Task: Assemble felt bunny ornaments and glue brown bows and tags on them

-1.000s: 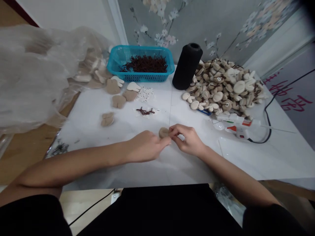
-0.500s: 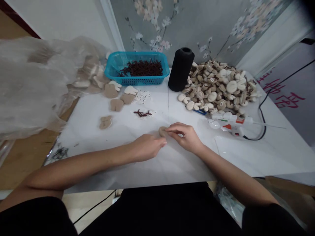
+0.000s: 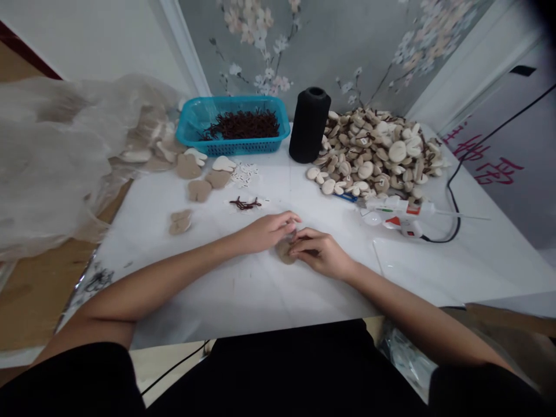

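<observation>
Right, so 1 rounded beige piece (image 3: 285, 253) lies inward from the middle of the surface's (image 3: 243, 301) near edge, with 2 bare hands at it. The right hand (image 3: 320, 253) looks the closer: thumb and fingers meet in a narrow pinch at the piece's right side, so the piece sits just left of that grip. The left hand (image 3: 266, 231) arches by its far-left rim, fingers loosely bent; whether they grip anything, I cannot tell. Long axis? Partly covered by fingers, so no call there. Near the surface's far right corner, 1 heap of small pieces (image 3: 373, 153) spreads out.
</observation>
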`<state>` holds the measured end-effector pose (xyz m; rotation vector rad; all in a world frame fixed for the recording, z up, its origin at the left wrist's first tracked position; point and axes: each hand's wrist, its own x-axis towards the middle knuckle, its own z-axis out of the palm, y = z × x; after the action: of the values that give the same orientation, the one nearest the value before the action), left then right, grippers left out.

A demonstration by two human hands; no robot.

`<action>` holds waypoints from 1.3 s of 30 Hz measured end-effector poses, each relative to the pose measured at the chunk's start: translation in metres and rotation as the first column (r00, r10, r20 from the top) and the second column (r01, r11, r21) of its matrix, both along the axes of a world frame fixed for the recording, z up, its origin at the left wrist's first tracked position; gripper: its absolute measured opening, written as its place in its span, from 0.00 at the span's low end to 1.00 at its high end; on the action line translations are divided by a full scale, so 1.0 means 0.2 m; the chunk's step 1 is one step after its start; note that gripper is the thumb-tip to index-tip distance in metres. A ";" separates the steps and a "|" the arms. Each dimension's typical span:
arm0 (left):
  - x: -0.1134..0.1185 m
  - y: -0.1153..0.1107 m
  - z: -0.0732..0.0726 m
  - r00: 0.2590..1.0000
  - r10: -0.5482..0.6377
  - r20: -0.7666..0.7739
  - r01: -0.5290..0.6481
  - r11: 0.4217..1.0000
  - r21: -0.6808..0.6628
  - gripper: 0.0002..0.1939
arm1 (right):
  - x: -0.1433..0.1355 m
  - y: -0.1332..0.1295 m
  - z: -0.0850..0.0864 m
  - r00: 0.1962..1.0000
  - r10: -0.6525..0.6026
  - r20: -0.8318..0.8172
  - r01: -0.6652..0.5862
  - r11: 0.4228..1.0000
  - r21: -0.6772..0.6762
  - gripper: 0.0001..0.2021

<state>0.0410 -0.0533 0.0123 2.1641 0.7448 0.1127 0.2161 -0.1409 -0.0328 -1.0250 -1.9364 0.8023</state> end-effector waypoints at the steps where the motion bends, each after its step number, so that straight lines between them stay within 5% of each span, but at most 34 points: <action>1: 0.01 0.00 -0.01 0.997 -0.031 -0.072 0.037 0.996 0.084 0.17 | 0.01 0.00 -0.01 1.000 -0.019 -0.002 0.019 1.000 0.002 0.06; 7: 0.01 -0.05 -0.07 0.933 0.075 -0.352 0.105 0.879 0.465 0.19 | 0.06 -0.01 0.01 0.990 -0.128 0.057 0.121 0.987 0.108 0.04; 17: 0.03 -0.04 -0.09 0.939 0.136 -0.316 0.055 0.848 0.527 0.15 | 0.02 -0.02 0.06 0.972 -0.112 -0.207 0.120 0.992 0.027 0.04; 27: 0.06 -0.01 -0.10 0.937 0.199 -0.289 -0.014 0.844 0.536 0.19 | -0.01 0.04 0.06 0.780 -0.099 -0.618 -0.075 0.965 -0.250 0.14; 31: 0.07 -0.01 -0.12 0.934 0.238 -0.266 -0.047 0.821 0.569 0.22 | 0.01 0.08 0.02 0.865 -0.071 -0.497 -0.105 0.942 -0.318 0.13; 39: 0.06 0.02 -0.18 0.922 0.294 -0.250 -0.051 0.735 0.676 0.21 | 0.14 0.05 0.04 0.970 -0.241 -0.022 0.223 0.927 -0.301 0.12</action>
<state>0.0528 -0.0495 -0.0246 2.8300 1.2653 0.1091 0.2433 -0.1307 -0.0256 -1.3652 -1.6358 0.9931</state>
